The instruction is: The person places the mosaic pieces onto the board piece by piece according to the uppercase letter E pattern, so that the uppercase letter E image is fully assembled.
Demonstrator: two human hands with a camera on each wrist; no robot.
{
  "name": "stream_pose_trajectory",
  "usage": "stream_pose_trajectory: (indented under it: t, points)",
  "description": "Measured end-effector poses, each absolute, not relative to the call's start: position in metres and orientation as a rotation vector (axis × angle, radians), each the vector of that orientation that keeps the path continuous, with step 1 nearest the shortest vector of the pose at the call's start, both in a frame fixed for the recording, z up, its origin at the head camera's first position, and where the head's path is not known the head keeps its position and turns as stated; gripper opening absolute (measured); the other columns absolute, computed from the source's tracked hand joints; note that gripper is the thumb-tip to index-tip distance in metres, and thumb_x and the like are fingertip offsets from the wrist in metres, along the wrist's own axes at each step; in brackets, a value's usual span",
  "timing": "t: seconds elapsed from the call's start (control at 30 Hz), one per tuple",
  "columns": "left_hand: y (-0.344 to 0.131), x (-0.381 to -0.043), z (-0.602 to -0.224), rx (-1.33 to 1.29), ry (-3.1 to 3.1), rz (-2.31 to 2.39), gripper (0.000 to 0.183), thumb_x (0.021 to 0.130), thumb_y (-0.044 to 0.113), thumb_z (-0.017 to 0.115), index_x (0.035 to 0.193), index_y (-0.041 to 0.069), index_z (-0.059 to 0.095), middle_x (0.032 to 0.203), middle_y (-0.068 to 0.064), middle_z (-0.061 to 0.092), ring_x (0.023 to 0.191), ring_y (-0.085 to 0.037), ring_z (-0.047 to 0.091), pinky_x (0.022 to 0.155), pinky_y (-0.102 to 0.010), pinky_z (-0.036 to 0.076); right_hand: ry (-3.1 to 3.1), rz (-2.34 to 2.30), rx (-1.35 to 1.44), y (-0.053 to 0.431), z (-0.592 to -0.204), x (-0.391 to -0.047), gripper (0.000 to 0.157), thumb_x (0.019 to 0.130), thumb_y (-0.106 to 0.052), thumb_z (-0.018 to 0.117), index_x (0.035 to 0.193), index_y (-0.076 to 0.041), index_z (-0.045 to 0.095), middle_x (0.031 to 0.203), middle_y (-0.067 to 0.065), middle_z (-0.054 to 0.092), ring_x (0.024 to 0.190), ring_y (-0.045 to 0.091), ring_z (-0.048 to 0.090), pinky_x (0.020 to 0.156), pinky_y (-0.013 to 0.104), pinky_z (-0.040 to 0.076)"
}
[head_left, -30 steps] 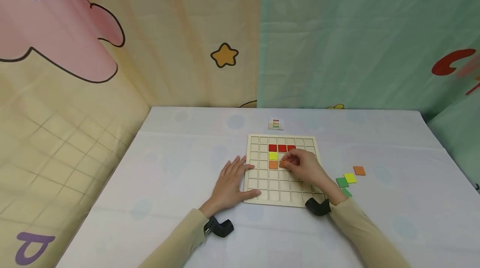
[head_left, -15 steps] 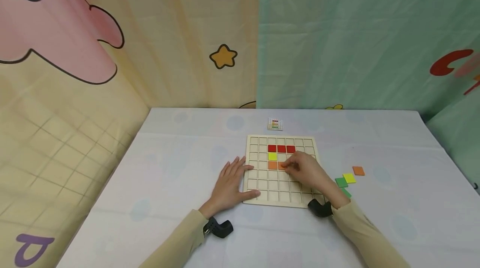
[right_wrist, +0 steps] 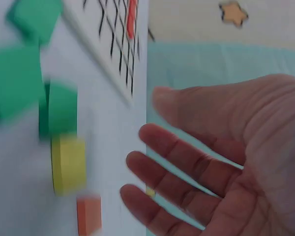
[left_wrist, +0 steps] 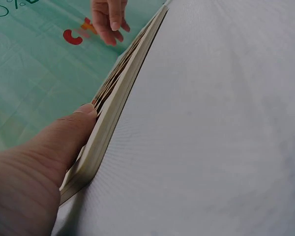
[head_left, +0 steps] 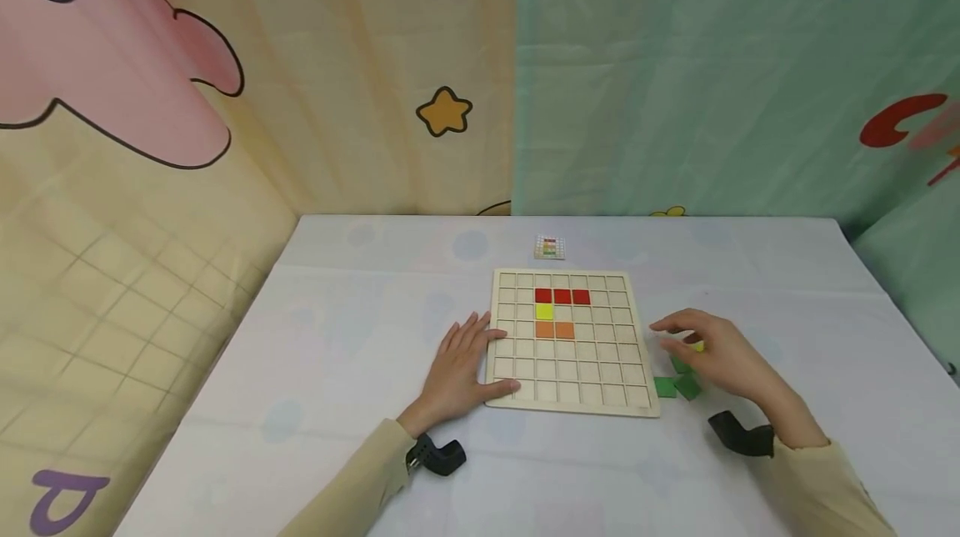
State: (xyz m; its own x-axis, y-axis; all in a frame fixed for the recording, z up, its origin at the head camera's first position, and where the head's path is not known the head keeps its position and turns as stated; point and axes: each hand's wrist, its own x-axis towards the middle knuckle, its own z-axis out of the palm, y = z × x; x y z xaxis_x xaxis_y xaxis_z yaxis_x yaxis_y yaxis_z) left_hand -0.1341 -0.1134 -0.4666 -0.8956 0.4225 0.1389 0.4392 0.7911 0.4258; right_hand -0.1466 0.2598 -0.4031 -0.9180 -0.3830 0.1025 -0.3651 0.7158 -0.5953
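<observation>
The board (head_left: 547, 389) lies under the left grip (head_left: 461, 362), which rests on its edge, fingers extended. Seated: three red tiles (head_left: 562, 296), one yellow tile (head_left: 543, 311), two orange tiles (head_left: 564, 329). Unseated, near the empty, part-spread right grip (head_left: 716, 358): three green tiles (head_left: 665, 388), another yellow (right_wrist: 71, 167), another orange (right_wrist: 90, 216).

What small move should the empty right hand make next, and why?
Probably pinch the loose orange tile with the right hand: that hand holds nothing, the tile lies nearby, and the board shows just two orange tiles below three red tiles.
</observation>
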Motion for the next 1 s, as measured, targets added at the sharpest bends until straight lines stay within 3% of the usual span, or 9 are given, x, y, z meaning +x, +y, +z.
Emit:
stream_pose_trajectory:
  t: [0.13,0.27,0.6,1.0]
  points:
    - [-0.114,-0.134,-0.466,-0.713,-2.939,-0.722,0.073,0.081,0.059,0.064,0.135,0.013,0.044,0.153,-0.011,0.024,0.142,-0.025,0.012,0.114,-0.041,0.004,2.943,-0.828,-0.394,0.294,-0.404,-0.152,0.026,0.085,-0.005,0.068,0.110,0.004,0.065,0.107,0.020,0.061,0.093,0.036,0.056,0.077,0.052,0.049]
    - [-0.114,-0.134,-0.467,-0.715,-2.939,-0.726,0.074,0.081,0.059,0.064,0.135,0.013,0.044,0.153,-0.011,0.024,0.142,-0.025,0.012,0.114,-0.040,0.004,2.918,-0.705,-0.343,0.311,-0.410,-0.155,0.029,0.083,-0.005,0.069,0.108,0.008,0.064,0.102,0.024,0.057,0.089,0.038,0.054,0.073,0.053,0.048]
    - [-0.115,-0.133,-0.467,-0.701,-2.943,-0.724,0.074,0.081,0.060,0.064,0.136,0.013,0.043,0.154,-0.010,0.024,0.142,-0.024,0.011,0.114,-0.039,0.002,2.924,-0.734,-0.231,0.316,-0.416,-0.159,0.023,0.082,-0.009,0.070,0.096,0.007,0.064,0.092,0.020,0.058,0.082,0.035,0.053,0.067,0.047,0.047]
    - [-0.114,-0.132,-0.465,-0.697,-2.950,-0.736,0.074,0.081,0.060,0.063,0.136,0.014,0.043,0.154,-0.010,0.023,0.143,-0.023,0.010,0.114,-0.039,0.002,3.091,-0.826,-0.253,0.301,-0.399,-0.156,0.014,0.079,-0.004,0.074,0.085,-0.001,0.062,0.074,0.003,0.057,0.068,0.021,0.050,0.055,0.030,0.042]
